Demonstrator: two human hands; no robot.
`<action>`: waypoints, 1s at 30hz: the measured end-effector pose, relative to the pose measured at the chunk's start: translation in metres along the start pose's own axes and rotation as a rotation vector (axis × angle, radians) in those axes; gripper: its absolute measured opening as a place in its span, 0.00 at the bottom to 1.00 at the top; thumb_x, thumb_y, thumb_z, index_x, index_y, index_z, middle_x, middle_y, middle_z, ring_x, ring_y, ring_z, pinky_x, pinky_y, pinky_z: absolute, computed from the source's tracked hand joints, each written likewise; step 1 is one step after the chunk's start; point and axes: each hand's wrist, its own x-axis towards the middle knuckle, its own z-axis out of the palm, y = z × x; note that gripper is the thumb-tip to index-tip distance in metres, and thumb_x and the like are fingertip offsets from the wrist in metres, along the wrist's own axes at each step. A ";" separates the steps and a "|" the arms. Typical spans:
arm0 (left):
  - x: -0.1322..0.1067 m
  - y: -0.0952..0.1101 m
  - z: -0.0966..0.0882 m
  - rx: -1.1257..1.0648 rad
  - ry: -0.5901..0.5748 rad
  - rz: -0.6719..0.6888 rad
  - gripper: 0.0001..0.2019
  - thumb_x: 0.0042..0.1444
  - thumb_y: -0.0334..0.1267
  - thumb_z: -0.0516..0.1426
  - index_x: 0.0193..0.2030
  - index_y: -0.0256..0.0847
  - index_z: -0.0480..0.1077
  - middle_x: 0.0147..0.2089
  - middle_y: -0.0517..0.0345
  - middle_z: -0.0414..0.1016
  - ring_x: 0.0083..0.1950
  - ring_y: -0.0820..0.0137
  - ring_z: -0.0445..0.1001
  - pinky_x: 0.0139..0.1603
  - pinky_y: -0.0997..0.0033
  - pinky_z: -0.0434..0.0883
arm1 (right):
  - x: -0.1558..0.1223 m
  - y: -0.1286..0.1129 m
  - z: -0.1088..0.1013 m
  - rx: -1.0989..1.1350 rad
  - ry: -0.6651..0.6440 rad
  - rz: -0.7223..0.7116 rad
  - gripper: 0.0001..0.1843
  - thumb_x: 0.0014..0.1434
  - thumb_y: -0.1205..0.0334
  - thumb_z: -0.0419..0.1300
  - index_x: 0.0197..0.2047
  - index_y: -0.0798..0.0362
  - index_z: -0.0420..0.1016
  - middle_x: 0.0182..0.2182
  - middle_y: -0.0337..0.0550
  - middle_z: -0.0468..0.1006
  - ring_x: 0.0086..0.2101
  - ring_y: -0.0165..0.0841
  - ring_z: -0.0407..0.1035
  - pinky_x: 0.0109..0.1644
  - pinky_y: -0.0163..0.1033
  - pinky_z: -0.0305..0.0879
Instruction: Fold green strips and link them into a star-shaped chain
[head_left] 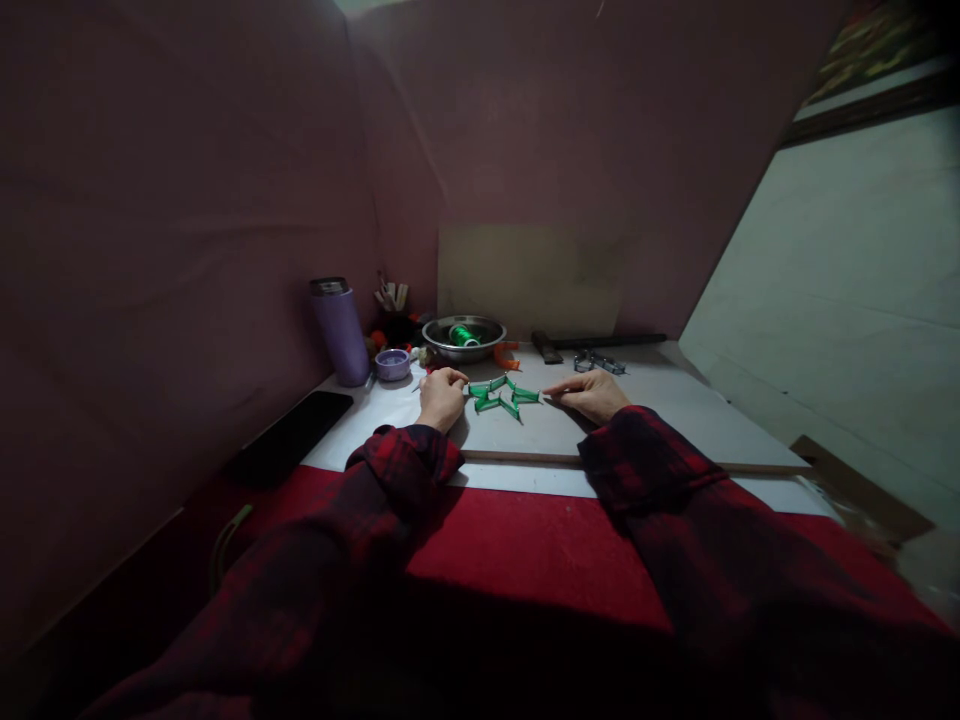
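Centrally, a green star (516,408), its outline wound about upright pins, stands on a white board (660,430) between the two hands. Left hand (442,398): fingers bent, fingertips gathered at the star's left tip; whether they pinch a pin or the thread cannot be told. Right hand (595,394): forefinger stretched toward the star's right tip, other fingers partly hidden; contact with the tip, or anything pinched, cannot be made out. Both wrists emerge from red-and-black plaid sleeves (656,465). Just beyond the star lies an orange curved piece (508,357), beside a metal bowl (465,356) holding a green spool (463,336) on its side. Farther right, a hammer (547,348) lies with its dark handle pointing right; in front of it rests a small dark wiry object (598,363), too indistinct to name. Left of the bowl, a shallow purple cup (392,367) sits near an upright purple bottle (343,335) with a dark top; nearer the viewer lies a flat black slab (311,425). Behind, a pale panel (525,280) leans against the pinkish wall (562,120); in the foreground, red cloth (525,530) extends below the board
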 end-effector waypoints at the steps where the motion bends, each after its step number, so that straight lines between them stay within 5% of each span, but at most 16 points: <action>1: 0.000 0.001 0.000 -0.003 -0.005 -0.002 0.10 0.52 0.32 0.53 0.34 0.39 0.77 0.37 0.52 0.78 0.41 0.67 0.72 0.47 0.66 0.67 | 0.000 -0.001 0.000 0.001 -0.001 -0.001 0.16 0.43 0.56 0.64 0.35 0.55 0.83 0.25 0.47 0.81 0.26 0.32 0.69 0.28 0.35 0.62; 30: 0.004 -0.003 0.004 -0.118 -0.044 -0.045 0.10 0.51 0.33 0.54 0.32 0.38 0.78 0.37 0.51 0.79 0.44 0.66 0.73 0.50 0.67 0.67 | 0.000 -0.003 -0.001 0.001 -0.004 0.026 0.17 0.41 0.57 0.64 0.35 0.57 0.83 0.24 0.47 0.80 0.24 0.31 0.67 0.26 0.35 0.60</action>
